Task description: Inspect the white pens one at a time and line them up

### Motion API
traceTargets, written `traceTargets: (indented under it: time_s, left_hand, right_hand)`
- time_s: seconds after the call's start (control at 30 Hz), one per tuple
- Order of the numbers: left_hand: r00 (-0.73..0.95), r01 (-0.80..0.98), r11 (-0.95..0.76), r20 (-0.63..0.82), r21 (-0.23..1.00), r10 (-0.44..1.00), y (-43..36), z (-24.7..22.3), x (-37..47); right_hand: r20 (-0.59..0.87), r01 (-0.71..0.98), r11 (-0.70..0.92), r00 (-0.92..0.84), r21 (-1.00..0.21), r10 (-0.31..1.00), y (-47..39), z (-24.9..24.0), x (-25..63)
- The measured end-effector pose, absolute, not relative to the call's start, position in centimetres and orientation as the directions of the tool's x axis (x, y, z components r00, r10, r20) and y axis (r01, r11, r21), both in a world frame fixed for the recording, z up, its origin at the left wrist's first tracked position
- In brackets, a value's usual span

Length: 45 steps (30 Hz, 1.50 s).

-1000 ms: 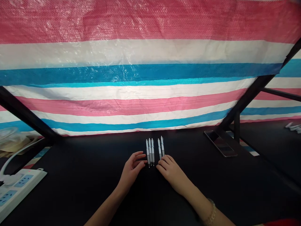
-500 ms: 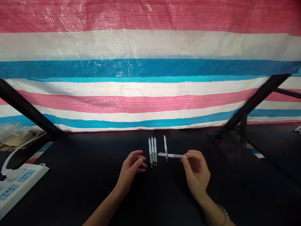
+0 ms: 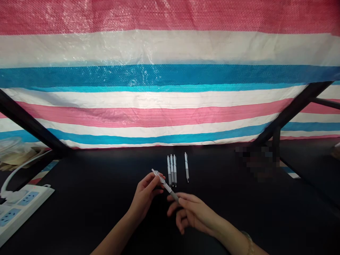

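While held aslant just on the near side of the pen row (image 3: 172, 171), kept between both hands: one white-and-grey pen (image 3: 166, 186). Beyond the pen row, can see only a narrow strip of tabletop (image 3: 87, 202) before the back edge, along the foot of the striped sheet (image 3: 159, 117). Left and right of the pen row, bare black to move over, wide on both sides, out to slanting bars (image 3: 32, 124). Far left of the pen row and nearer, can make out a power strip (image 3: 22, 212); far right, only a pixelated patch (image 3: 259, 161), contents not readable. Just right of the pen row, apart from it, lying roughly parallel: a lone pen (image 3: 186, 168).

With left hand (image 3: 143, 198), gripping the pen's clip end between thumb and forefinger, other fingers loosely curled, close beside the pen row. With right hand (image 3: 195, 214), pinching the grey end between thumb and forefinger, remaining fingers half open, bent and slightly blurred. Cannot see the writing tip.
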<state>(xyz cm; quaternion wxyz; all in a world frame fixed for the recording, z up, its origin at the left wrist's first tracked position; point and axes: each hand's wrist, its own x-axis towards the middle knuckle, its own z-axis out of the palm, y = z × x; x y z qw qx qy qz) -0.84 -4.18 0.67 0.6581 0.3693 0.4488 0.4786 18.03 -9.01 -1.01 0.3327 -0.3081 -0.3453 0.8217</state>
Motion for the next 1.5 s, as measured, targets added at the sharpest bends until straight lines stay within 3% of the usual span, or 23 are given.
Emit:
traceTargets:
  time_s: [0.07,0.13,0.47,0.7,0.83,1.5]
  left_hand:
    - [0.141,-0.263,0.283,-0.254,0.922,0.957,-4.2,0.6,-0.7]
    - [0.132,-0.224,0.289,-0.264,0.931,0.955,-4.3,0.5,-0.6]
    - [0.095,-0.243,0.302,-0.288,0.922,0.953,-4.6,-0.6,-0.3]
    - [0.075,-0.276,0.291,-0.282,0.916,0.957,-4.5,-0.2,-0.1]
    - [0.117,-0.274,0.294,-0.272,0.916,0.955,-4.6,0.0,0.2]
    - [0.067,-0.275,0.287,-0.279,0.918,0.958,-5.1,-1.0,0.3]
  right_hand:
    - [-0.330,-0.260,-0.667,-0.709,-0.698,0.622,-9.0,-1.5,18.3]
    - [-0.365,-0.203,-0.693,-0.730,-0.691,0.578,-8.9,-2.0,18.4]
    - [-0.496,-0.094,-0.694,-0.632,-0.714,0.595,-9.0,-1.6,18.0]
    - [-0.411,-0.222,-0.712,-0.687,-0.666,0.599,-9.2,-1.4,18.2]
    - [-0.360,-0.237,-0.764,-0.773,-0.600,0.522,-8.9,-1.0,18.5]
    - [-0.496,-0.041,-0.576,-0.461,-0.816,0.736,-8.9,-0.9,17.6]
